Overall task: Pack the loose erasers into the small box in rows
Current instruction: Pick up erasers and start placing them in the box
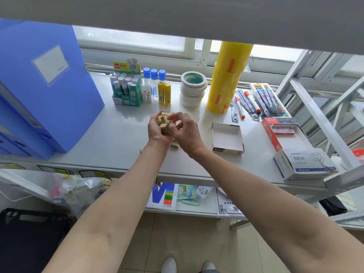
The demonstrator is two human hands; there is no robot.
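My left hand [155, 129] grips a bunch of several cream-coloured erasers [163, 123] above the middle of the white shelf. My right hand [186, 131] is right against it, its fingers curled and pinching one eraser [178, 123] at the bunch. A loose eraser [175, 144] lies on the shelf under my hands, and another [142, 149] peeks out by my left wrist. The small white box [226, 137] sits open to the right of my hands, nothing visible inside it.
Blue file boxes [45, 85] stand at left. Behind my hands are a glue-stick display [127, 89], glue bottles [154, 85], stacked masking tape [193, 89] and yellow tape rolls [226, 75]. Markers [252, 101], a red box [275, 131] and a paper-clip box [301, 164] lie at right.
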